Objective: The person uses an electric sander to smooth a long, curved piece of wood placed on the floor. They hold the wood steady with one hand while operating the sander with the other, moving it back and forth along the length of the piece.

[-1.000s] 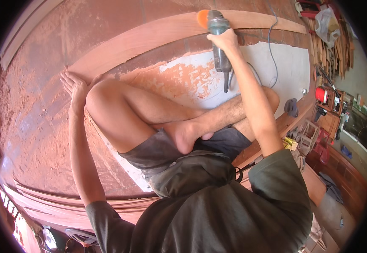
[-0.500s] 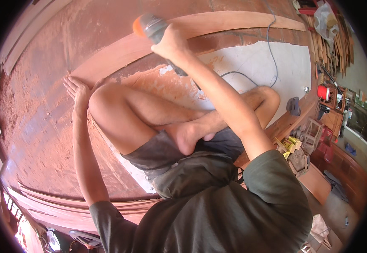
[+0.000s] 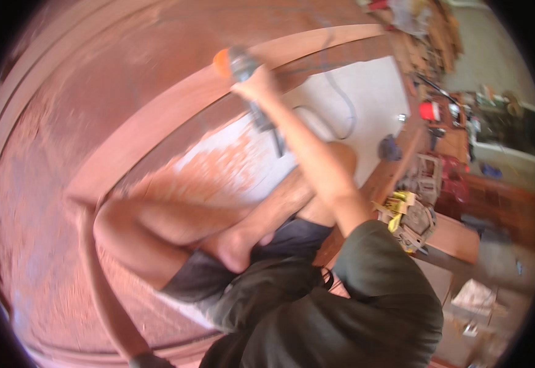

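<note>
My right hand (image 3: 260, 86) is closed around a corded power tool (image 3: 241, 64) with a grey body, an orange head and a dark rear part extending below my wrist. The tool is over the long, curved-looking wooden board (image 3: 157, 119), its orange head at the board's surface; motion blur hides whether they touch. At the board's near left end, beside my knee, rests my left hand (image 3: 81, 211). Its fingers are smeared, so their grip is unclear. Reddish dust covers the surface around the board.
I sit cross-legged on a white sheet (image 3: 365, 83) partly covered in reddish dust. The tool's cable (image 3: 348, 110) loops across it. To the right are yellow items (image 3: 397, 205), a red-and-white container (image 3: 429, 111) and stacked wood strips (image 3: 442, 37). More long boards (image 3: 28, 80) lie at the far left.
My view has shifted, so the surroundings sit further left and lower. The power tool stays in my right hand above the board. My left hand, earlier with fingers spread at the board's end, is now blurred there.
</note>
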Motion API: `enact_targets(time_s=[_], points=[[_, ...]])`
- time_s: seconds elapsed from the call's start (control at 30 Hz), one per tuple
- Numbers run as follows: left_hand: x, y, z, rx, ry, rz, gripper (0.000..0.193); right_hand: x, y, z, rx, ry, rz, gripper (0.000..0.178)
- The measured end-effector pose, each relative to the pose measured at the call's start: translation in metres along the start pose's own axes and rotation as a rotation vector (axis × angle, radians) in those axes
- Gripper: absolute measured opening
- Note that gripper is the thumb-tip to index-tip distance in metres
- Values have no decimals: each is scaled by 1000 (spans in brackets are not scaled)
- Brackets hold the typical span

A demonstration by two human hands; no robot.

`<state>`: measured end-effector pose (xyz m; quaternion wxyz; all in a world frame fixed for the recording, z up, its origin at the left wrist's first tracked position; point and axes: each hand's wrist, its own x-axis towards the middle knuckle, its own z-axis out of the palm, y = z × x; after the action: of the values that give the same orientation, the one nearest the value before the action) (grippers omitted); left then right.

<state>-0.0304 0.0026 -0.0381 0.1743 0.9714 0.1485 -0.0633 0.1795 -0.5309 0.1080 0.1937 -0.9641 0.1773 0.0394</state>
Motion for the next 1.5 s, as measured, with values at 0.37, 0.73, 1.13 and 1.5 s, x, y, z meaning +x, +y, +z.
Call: enact_targets(time_s=[0.37, 0.73, 1.13, 1.5], points=[[-4, -24, -33, -231, -77, 83, 97, -21, -39, 10, 91, -242, 12, 82], [22, 52, -45, -545, -202, 262, 61, -40, -64, 34, -73, -205, -98, 74], [33, 70, -37, -443, -297, 292, 47, -119, -150, 69, -43, -397, -241, 85], [-20, 45, -48, -378, 50, 265, 54, -91, -102, 43, -151, -261, -104, 82]])
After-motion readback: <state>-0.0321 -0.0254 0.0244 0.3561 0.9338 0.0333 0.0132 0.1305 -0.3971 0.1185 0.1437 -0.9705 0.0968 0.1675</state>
